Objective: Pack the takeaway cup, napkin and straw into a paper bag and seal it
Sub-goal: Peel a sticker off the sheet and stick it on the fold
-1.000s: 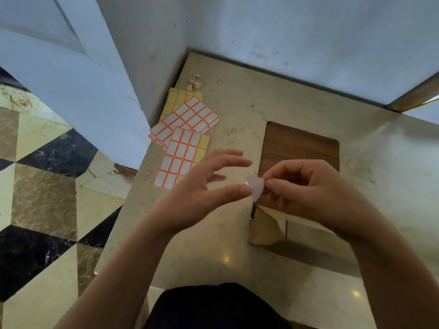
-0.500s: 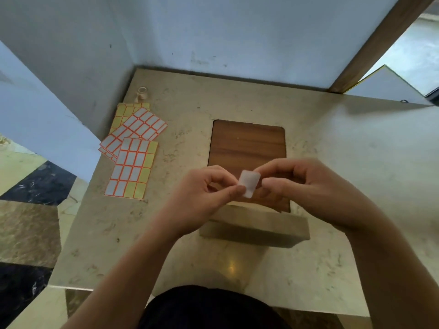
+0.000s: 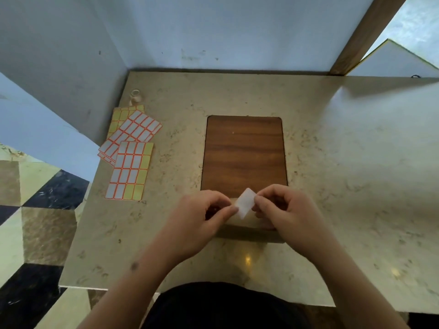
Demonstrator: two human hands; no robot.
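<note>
A small white sticker [image 3: 245, 202] is pinched between the fingertips of my left hand [image 3: 202, 218] and my right hand [image 3: 286, 210]. Both hands hover close together just above a beige paper bag [image 3: 249, 235] that stands on the table near its front edge. I see the bag from above, and my hands hide most of its top. The cup, the napkin and the straw are not visible.
Sheets of orange-bordered stickers [image 3: 129, 170] lie fanned out at the table's left edge, with a small tape roll [image 3: 135, 95] behind them. A dark wooden panel [image 3: 244, 155] is set into the marble tabletop [image 3: 356, 186]. Walls close the back and left.
My view has swung to the right and centred on the table. My left hand has closed its fingers onto the sticker, which both hands now hold lower, over the bag.
</note>
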